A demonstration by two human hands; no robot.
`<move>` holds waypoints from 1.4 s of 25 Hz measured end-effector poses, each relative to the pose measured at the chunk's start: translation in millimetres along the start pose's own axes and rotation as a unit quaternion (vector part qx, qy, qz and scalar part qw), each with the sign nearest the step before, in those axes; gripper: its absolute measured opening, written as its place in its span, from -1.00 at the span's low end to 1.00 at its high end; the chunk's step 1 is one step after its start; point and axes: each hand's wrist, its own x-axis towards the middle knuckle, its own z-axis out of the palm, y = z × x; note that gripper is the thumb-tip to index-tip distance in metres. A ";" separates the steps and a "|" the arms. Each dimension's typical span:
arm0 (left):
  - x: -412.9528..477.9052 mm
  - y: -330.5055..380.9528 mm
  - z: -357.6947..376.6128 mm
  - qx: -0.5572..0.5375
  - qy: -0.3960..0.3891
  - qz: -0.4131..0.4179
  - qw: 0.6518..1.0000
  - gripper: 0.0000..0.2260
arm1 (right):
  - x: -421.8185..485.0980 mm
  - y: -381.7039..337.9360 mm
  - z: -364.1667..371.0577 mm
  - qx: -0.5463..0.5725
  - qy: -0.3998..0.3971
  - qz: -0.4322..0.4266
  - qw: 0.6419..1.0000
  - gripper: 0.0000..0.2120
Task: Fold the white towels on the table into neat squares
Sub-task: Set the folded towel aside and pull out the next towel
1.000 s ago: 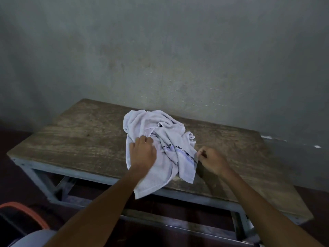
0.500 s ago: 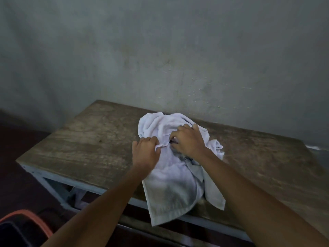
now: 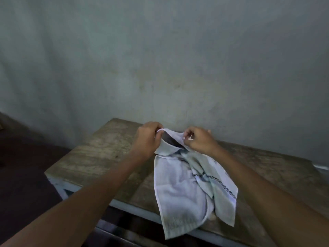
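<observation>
Wall (image 3: 178, 50): grey-green plaster, blotchy. It fills your view from 9 through 12 to 3 o'clock and stands right behind the table.
Table (image 3: 99, 157): worn wooden top on a pale painted frame. The far edge is against the wall; the near edge runs from 8 o'clock down toward 5 o'clock in your view.
Floor (image 3: 21, 166): dark, at 9 o'clock from the table.
Towel (image 3: 181, 189): white and crumpled, lying on the table top a little right of centre. Its far edge, at 12 o'clock, is lifted off the wood, with a dark shadowed gap beneath it. Its near end, at 6 o'clock, droops over the table's near edge.
Left hand (image 3: 147, 138): at 11 o'clock of the towel. Your fingers are curled and pinch the left end of the raised far edge.
Right hand (image 3: 199, 141): at 1 o'clock of the towel. Your thumb and fingers pinch the same edge. Your two hands are near each other, and the hem spans the gap between them.
Checkered band (image 3: 213, 180): a thin line of dark checks at 3 o'clock on the towel, slanting toward 4 o'clock and ending at the right hem.
</observation>
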 end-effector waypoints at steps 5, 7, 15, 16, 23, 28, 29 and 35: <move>31.0 54.0 -63.6 0.022 -0.014 0.112 0.993 -0.87 | -14.9 -57.9 -54.8 -0.001 0.095 -0.102 0.990 -0.79; 37.0 67.2 -81.5 0.025 -0.013 0.129 0.991 -0.86 | -16.6 -75.5 -71.5 -0.025 0.139 -0.115 0.983 -0.89; 47.1 99.1 -125.7 0.025 0.006 0.160 0.987 -0.94 | -35.0 -111.3 -103.4 -0.091 0.101 -0.112 0.984 -0.88; 47.1 99.3 -125.8 0.034 -0.001 0.166 0.986 -0.93 | -35.1 -109.7 -101.0 -0.099 0.108 -0.100 0.984 -0.91; 44.9 59.1 -117.3 0.202 -0.091 0.223 0.949 -0.93 | -26.4 -51.5 -79.6 -0.205 0.002 0.030 0.978 -0.93; 38.2 21.9 -125.6 0.266 -0.122 0.019 0.956 -0.85 | -18.2 -28.4 -130.2 -0.196 0.048 0.033 0.979 -0.89; 36.4 26.3 -125.2 0.225 -0.113 -0.015 0.968 -0.86 | -15.6 -31.1 -146.1 -0.165 0.054 0.014 0.985 -0.88; 48.9 137.2 -93.7 -0.004 -0.115 0.020 0.993 -0.56 | -34.9 -88.6 -200.2 -0.103 0.001 -0.095 0.990 -0.85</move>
